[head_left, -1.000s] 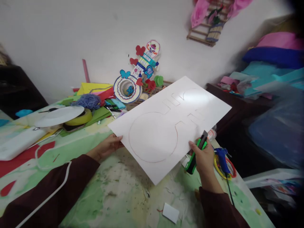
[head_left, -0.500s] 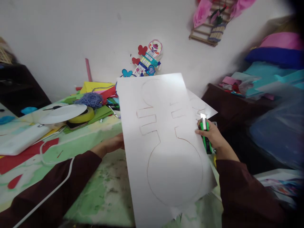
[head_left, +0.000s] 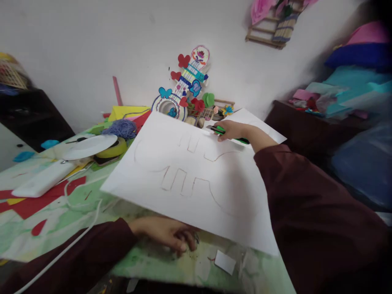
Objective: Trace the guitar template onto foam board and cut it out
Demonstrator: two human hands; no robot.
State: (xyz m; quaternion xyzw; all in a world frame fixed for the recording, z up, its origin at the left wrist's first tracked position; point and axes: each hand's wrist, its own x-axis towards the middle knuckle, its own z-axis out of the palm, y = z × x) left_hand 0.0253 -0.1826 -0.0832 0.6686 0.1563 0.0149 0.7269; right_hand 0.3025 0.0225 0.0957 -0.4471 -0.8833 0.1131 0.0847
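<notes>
A large white sheet (head_left: 190, 208) with a pencilled outline lies tilted over the green-patterned table, the drawing turned sideways. At its far edge my right hand (head_left: 234, 130) is closed around a green and black utility knife (head_left: 219, 130), blade pointing left. That hand also touches the sheet or hovers just over it; which one I cannot tell. My left hand (head_left: 167, 234) rests low beside the sheet's near edge, partly beneath it, fingers loosely bent and holding nothing I can see. A small white piece (head_left: 225, 262) lies to its right.
A decorated paper guitar (head_left: 186, 81) leans on the wall behind. To the left sit blue yarn (head_left: 122, 128), a white plate (head_left: 90, 147), yellow tape (head_left: 112, 149), a white glue gun-like object (head_left: 43, 179) with a cord, and red paper (head_left: 33, 206). A dark cabinet (head_left: 290, 122) stands right.
The sheet has turned about a quarter turn and been lowered toward the table. My right hand moved up and left with the knife; my left hand came off the side edge and moved nearer.
</notes>
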